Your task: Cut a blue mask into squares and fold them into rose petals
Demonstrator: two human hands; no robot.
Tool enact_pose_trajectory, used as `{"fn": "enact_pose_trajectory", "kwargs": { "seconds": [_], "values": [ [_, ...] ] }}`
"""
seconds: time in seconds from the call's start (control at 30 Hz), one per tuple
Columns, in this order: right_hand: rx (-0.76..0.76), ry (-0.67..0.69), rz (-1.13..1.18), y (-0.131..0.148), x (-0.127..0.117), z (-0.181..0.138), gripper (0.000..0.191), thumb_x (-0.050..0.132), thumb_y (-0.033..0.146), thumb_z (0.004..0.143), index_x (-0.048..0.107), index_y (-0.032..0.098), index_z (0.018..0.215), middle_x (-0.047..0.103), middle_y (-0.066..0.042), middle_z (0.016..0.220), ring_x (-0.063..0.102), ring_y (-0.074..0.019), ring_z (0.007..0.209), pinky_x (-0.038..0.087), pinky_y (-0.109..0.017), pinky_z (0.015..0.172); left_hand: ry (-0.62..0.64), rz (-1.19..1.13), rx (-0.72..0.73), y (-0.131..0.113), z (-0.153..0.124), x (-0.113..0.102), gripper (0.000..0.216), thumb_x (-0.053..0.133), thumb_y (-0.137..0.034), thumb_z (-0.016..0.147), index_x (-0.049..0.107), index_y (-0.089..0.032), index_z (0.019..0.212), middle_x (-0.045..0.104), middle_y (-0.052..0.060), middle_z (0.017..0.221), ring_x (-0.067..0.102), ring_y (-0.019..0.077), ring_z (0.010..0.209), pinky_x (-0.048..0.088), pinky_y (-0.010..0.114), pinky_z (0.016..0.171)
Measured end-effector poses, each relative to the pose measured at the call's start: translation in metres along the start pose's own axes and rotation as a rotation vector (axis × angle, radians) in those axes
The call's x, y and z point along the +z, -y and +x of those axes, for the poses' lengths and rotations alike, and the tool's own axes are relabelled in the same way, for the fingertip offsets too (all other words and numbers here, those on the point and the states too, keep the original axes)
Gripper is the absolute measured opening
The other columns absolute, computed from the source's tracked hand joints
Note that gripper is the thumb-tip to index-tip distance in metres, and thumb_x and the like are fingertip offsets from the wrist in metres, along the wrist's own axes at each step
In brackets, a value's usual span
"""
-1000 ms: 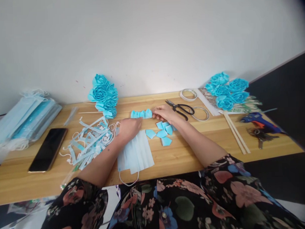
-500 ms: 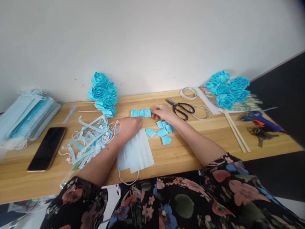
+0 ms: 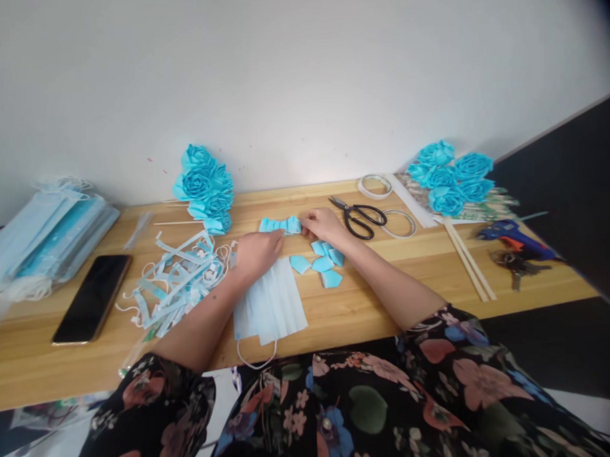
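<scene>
Bright-blue scalloped fabric strip (image 3: 277, 225) lies on the light-brown wooden surface (image 3: 358, 313); right hand (image 3: 323, 225) pinches its right end, probably steadying it. Left hand (image 3: 258, 255) touches its near edge, can't tell if gripping. Pointed blue fabric pieces (image 3: 331, 279) sit within easy reach.

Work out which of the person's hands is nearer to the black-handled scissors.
Right. The right hand is close by, just left of the scissors; the left hand is farther left, with the right hand between it and them.
</scene>
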State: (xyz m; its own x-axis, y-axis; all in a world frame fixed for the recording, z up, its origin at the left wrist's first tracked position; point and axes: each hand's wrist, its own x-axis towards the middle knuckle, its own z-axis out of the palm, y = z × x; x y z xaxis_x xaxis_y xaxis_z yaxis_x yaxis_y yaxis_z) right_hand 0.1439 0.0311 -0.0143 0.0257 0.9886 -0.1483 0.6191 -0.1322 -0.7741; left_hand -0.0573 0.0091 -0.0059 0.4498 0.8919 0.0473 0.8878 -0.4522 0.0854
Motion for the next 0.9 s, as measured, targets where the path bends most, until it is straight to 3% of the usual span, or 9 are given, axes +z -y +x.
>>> {"fn": "enact_pose_trajectory", "kwargs": {
  "seconds": [0.7, 0.9],
  "values": [
    [0.009, 0.024, 0.006, -0.0006, -0.0012, -0.0023, 0.020, 0.054, 0.017, 0.080, 0.063, 0.016, 0.062, 0.067, -0.001, 0.056, 0.054, -0.0062, 0.039, 0.039, -0.015, 0.039, 0.025, -0.038, -0.022, 0.0018, 0.0029, 0.0061, 0.041, 0.037, -0.040, 0.099, 0.073, -0.027, 0.113, 0.076, 0.010, 0.100, 0.071, 0.0270, 0.091, 0.043, 0.031, 0.070],
    [0.020, 0.020, -0.023, 0.0016, -0.0014, -0.0038, 0.017, 0.053, 0.015, 0.079, 0.064, 0.016, 0.066, 0.072, -0.002, 0.065, 0.053, -0.0054, 0.040, 0.038, -0.015, 0.039, 0.034, -0.035, -0.029, -0.0004, 0.0024, 0.0021, 0.041, 0.036, -0.040, 0.100, 0.073, -0.026, 0.112, 0.076, 0.010, 0.101, 0.071, 0.0277, 0.093, 0.043, 0.032, 0.070]
  ]
}}
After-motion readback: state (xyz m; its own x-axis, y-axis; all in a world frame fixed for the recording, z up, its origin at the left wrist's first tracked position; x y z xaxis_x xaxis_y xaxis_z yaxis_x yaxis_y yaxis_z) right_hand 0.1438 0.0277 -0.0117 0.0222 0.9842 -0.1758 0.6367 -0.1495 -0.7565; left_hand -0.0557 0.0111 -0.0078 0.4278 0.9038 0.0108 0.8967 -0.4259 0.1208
